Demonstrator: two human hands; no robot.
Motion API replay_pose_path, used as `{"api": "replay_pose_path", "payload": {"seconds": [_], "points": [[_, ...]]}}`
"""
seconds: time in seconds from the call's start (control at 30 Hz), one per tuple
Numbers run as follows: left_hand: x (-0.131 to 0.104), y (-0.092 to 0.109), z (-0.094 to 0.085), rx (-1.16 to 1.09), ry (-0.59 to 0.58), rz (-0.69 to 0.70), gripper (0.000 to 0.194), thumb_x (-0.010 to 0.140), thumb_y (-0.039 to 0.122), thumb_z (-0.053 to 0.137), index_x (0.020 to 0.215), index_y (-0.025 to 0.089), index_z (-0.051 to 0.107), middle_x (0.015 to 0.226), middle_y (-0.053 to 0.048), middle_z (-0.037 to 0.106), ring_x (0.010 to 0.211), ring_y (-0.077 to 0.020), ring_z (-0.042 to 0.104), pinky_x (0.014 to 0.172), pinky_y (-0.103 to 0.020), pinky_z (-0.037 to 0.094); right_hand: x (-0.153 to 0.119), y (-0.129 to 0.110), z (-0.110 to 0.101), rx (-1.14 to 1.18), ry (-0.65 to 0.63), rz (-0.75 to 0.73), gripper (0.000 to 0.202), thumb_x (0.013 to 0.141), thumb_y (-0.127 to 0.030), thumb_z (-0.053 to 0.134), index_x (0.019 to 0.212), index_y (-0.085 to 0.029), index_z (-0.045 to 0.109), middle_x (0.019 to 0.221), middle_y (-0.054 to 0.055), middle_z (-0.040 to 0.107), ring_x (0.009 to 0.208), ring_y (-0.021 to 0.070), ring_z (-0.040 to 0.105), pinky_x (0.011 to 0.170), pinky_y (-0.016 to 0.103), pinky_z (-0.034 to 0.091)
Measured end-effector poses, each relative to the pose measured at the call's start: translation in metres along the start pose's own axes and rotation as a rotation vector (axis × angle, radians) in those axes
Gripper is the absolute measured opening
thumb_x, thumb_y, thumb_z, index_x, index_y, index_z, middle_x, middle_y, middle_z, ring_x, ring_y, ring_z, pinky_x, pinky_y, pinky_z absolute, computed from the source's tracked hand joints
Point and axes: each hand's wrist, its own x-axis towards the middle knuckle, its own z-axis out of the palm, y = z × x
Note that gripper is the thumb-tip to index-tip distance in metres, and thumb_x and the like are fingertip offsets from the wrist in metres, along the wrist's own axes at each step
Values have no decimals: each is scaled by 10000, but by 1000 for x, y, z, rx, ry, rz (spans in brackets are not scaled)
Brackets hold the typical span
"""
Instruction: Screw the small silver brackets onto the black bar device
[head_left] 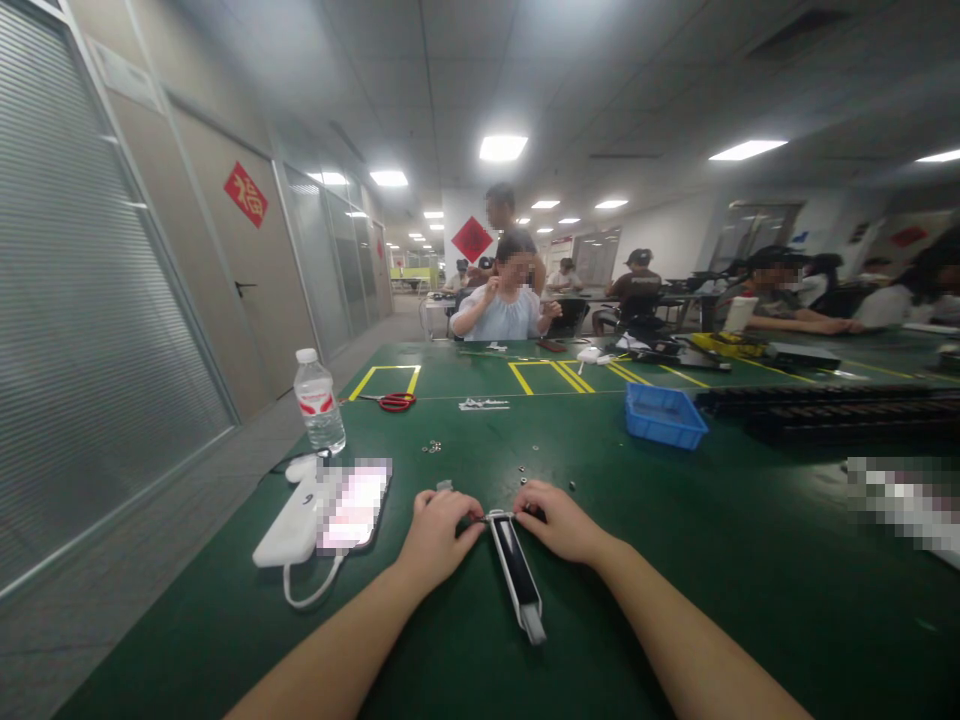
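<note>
A slim white device with a long black panel lies on the green table, its far end between my hands. A short grey-white piece sticks out at its near end. My left hand pinches at the left corner of that far end, finger and thumb together. At the right corner, my right hand has its fingertips closed in the same way. Any small part between the fingertips is too tiny to make out. Small metal nuts or rings lie just beyond my right hand, and a small grey piece sits behind my left.
To the left are a phone, a white power bank with a cable and a water bottle. Farther off lie red-handled scissors, thin white parts and a blue bin. A person sits opposite.
</note>
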Motion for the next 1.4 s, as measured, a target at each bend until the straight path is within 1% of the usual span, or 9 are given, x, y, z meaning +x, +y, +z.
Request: {"api": "replay_pose_path", "payload": {"seconds": [0.43,0.73,0.97,1.17,1.4], "points": [[0,1,-1,4,-30,-25,56,822,271,577,853,237,608,855,29,657,864,-170,568,855,-366,262,1,4,2,-5,-2,-20,111,810,-127,522,770,-164,619,800,35,579,757,155,516,715,279,415],[0,0,-1,10,-42,-28,74,832,290,570,861,240,616,853,40,653,867,-165,573,858,-356,265,0,1,0,-3,-13,0,115,817,-141,518,775,-174,619,807,32,579,765,154,523,719,278,421],[1,-2,1,0,-44,-24,57,814,258,586,860,241,614,849,38,653,864,-172,572,848,-352,266,0,-3,-2,-3,-9,8,113,812,-126,519,774,-169,616,808,36,586,771,156,526,723,279,420],[1,-2,1,3,-43,-29,58,818,270,584,856,241,617,841,34,652,856,-168,569,844,-357,266,-1,1,0,-7,-3,-4,110,812,-129,526,784,-168,625,802,34,584,762,154,520,719,279,415],[0,-1,0,4,-43,-20,86,835,302,566,858,245,627,843,31,659,863,-167,570,840,-359,265,1,1,1,-13,-4,-16,101,798,-134,556,721,-164,614,754,26,576,740,154,517,699,274,411]]}}
